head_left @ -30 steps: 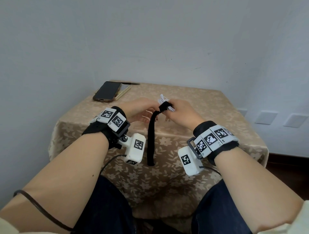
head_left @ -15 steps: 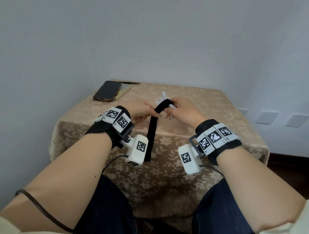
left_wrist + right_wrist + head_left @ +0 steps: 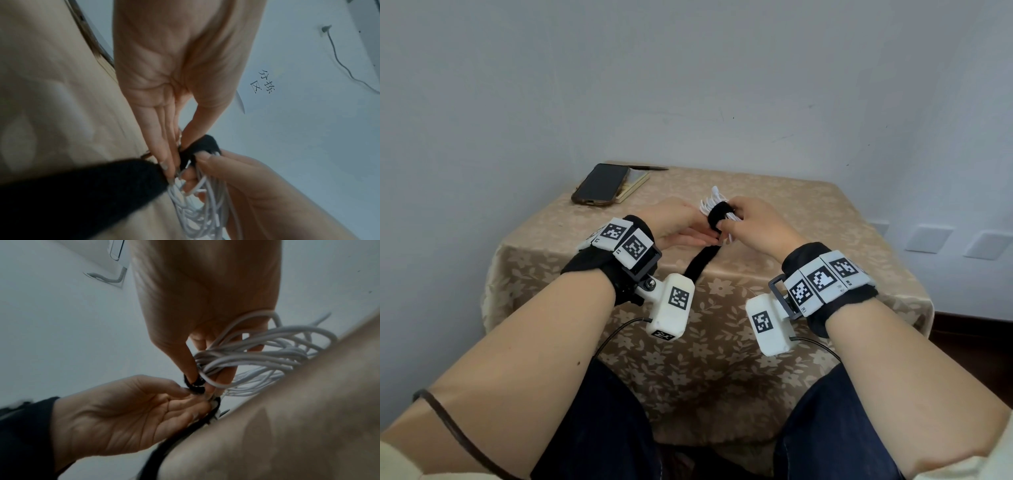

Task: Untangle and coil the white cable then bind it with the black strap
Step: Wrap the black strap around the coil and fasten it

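The white cable (image 3: pixel 711 202) is gathered into a bundle of loops (image 3: pixel 267 350), held above the table's middle. The black strap (image 3: pixel 717 215) is wound round the bundle, and its free tail (image 3: pixel 700 262) trails down toward the table's front edge. My right hand (image 3: pixel 751 222) pinches the bundle (image 3: pixel 195 211) and the wrapped strap (image 3: pixel 195 382) between thumb and fingers. My left hand (image 3: pixel 681 226) meets it from the left, its straight fingers (image 3: pixel 164 146) and thumb pinching the strap (image 3: pixel 205 146) where the tail leaves the wrap.
A dark phone (image 3: pixel 601 185) lies on a notebook (image 3: pixel 635 181) with a pen at the table's back left corner. The table (image 3: pixel 808 222) wears a beige flowered cloth and stands against a pale wall. Wall sockets (image 3: pixel 928 238) show at the right.
The strap has been wound further round the bundle, so its hanging tail is shorter. Both hands stayed together above the table, shifting slightly away from me.
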